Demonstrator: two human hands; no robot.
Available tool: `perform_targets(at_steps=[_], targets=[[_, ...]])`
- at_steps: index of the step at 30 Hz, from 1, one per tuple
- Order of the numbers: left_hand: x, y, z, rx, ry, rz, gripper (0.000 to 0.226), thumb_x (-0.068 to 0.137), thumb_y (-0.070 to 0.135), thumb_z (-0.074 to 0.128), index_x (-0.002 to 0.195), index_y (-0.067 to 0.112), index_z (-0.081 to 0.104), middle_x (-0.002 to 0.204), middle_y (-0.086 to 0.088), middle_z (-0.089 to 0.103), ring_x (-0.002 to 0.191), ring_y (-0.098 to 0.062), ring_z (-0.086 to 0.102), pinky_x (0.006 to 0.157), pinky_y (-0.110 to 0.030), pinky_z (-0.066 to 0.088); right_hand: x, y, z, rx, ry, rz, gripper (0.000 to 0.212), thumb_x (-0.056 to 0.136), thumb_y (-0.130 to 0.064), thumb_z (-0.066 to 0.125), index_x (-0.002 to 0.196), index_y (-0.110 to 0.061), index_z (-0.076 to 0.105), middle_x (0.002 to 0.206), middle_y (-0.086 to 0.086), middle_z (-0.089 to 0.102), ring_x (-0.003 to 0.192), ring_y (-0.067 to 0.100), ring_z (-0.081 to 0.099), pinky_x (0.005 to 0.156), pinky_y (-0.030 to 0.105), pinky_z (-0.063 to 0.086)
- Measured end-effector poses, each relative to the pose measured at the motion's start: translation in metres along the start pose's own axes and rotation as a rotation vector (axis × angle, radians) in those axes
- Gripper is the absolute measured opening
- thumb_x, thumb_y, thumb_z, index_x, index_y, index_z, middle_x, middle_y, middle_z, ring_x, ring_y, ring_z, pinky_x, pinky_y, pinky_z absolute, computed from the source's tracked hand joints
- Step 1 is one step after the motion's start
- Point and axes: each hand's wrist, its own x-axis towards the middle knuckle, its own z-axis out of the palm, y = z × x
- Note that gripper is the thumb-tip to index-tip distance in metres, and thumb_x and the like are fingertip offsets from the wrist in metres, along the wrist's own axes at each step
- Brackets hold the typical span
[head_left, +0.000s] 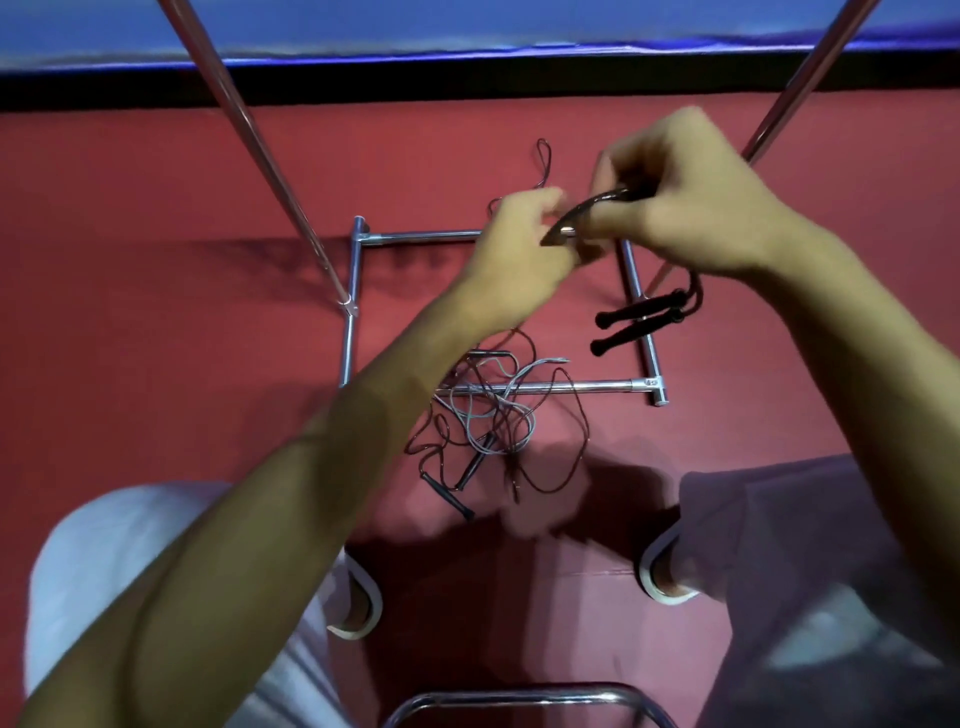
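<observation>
1. Skipping rope (597, 205) held up over the red floor (156, 338); fingers of left hand (519, 244) and right hand (691, 202) curled round its cord, black handles (636, 322) dangling.
2. Judged partly done: tangled cords (488, 415) left unsorted below, across the steel frame (597, 386).

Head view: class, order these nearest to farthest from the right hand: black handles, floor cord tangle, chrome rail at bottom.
1. black handles, just below the right hand, which grips a dark cord.
2. cord tangle, lower left on the floor.
3. chrome rail, bottom edge.
</observation>
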Motion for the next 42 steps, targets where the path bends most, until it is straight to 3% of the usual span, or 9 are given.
perform_targets(at_steps=[7,13,16,18,21,27,31,36,42], targets=[[-0.027,-0.01,-0.056,0.471,0.041,-0.184,0.054,0.096,0.047,0.065,0.06,0.021,0.035,0.054,0.006,0.022,0.049,-0.015,0.021,0.048,-0.033,0.018,-0.003,0.022,-0.013,0.081,0.242,0.151,0.03,0.075,-0.019,0.071,0.06,-0.001,0.052,0.052,0.007,0.042,0.047,0.013,0.034,0.045,0.024,0.027],[-0.024,-0.036,-0.083,0.7,0.208,-0.415,0.057,0.104,0.04,0.053,0.058,0.009,0.04,0.058,-0.009,0.04,0.069,-0.035,0.042,0.063,-0.037,0.031,-0.012,0.025,-0.058,0.98,0.07,0.55,0.045,0.085,-0.02,0.058,0.062,-0.03,0.021,0.06,-0.009,0.008,0.052,0.009,0.004,0.045,0.026,0.004],[-0.022,-0.044,-0.09,0.805,0.135,-0.587,0.036,0.097,0.044,0.063,0.088,0.009,0.062,0.104,-0.019,0.063,0.108,-0.042,0.056,0.088,-0.04,0.046,-0.018,0.038,-0.069,1.257,-0.069,0.52,0.041,0.077,-0.036,0.055,0.067,-0.03,0.016,0.059,-0.012,0.009,0.045,0.008,0.012,0.039,0.027,0.011],[-0.031,-0.04,-0.081,0.922,0.108,-0.799,0.075,0.087,0.049,0.074,0.139,0.004,0.044,0.148,-0.02,0.038,0.14,-0.042,0.036,0.112,-0.047,0.036,-0.019,0.043,-0.058,1.37,-0.125,0.476,0.033,0.081,-0.037,0.049,0.066,-0.027,0.021,0.061,-0.011,0.013,0.048,0.006,0.014,0.042,0.025,0.014],[-0.031,-0.02,-0.058,0.773,0.211,-0.626,0.057,0.094,0.044,0.066,0.133,0.005,0.051,0.135,-0.015,0.053,0.122,-0.033,0.054,0.103,-0.042,0.044,-0.015,0.027,-0.019,1.511,-0.195,0.487,0.027,0.086,-0.034,0.043,0.068,-0.024,0.027,0.064,-0.008,0.017,0.052,0.007,0.017,0.047,0.021,0.017],[-0.04,0.02,-0.008,-0.395,-0.141,-0.458,0.017,0.096,0.032,0.051,0.091,0.017,0.057,0.079,-0.004,0.07,0.075,-0.019,0.068,0.083,-0.032,0.052,-0.007,-0.015,0.058,1.311,0.041,0.543,0.032,0.106,-0.025,0.045,0.085,-0.012,0.065,0.08,0.003,0.067,0.075,0.016,0.062,0.078,0.028,0.048],[-0.041,0.003,0.003,-0.241,-0.1,-0.318,0.022,0.067,0.012,0.057,0.089,0.007,0.055,0.064,-0.002,0.059,0.057,-0.02,0.061,0.068,-0.036,0.056,-0.012,-0.017,0.055,1.202,0.183,0.526,0.023,0.102,-0.025,0.055,0.099,-0.013,0.073,0.102,0.003,0.078,0.099,0.012,0.072,0.091,0.027,0.05],[-0.041,-0.007,-0.013,0.438,0.005,-0.01,0.028,0.095,0.027,0.062,0.073,0.017,0.049,0.061,0.004,0.042,0.059,-0.016,0.038,0.056,-0.028,0.034,-0.013,-0.003,0.035,1.035,0.298,0.532,0.018,0.1,-0.026,0.059,0.087,-0.019,0.069,0.092,-0.002,0.076,0.086,0.01,0.069,0.079,0.026,0.047],[-0.033,-0.006,-0.024,0.158,-0.107,-0.218,0.044,0.1,0.036,0.053,0.064,0.019,0.037,0.054,0.008,0.036,0.049,-0.013,0.037,0.061,-0.041,0.048,-0.014,0.03,0.006,0.263,0.365,0.624,0.034,0.089,-0.037,0.072,0.076,-0.006,0.071,0.065,0.006,0.073,0.06,0.024,0.071,0.063,0.035,0.057]])
